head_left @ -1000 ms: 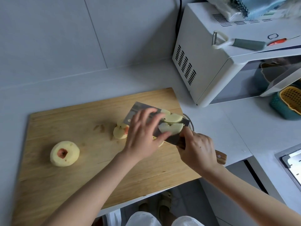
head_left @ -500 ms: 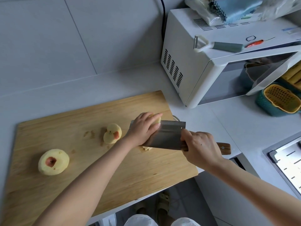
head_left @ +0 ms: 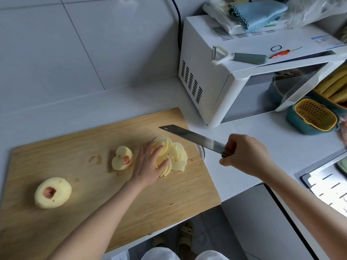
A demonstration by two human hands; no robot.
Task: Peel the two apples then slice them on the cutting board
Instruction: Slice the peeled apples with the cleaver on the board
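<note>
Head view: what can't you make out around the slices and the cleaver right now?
All in the head view:
- Apple slices: the pile's left side lies under the left hand; count unclear.
- Cleaver: its handle is wrapped inside the right hand.
- Round rim past the cutting board's right edge: mostly hidden by slices and board; unidentifiable.
</note>
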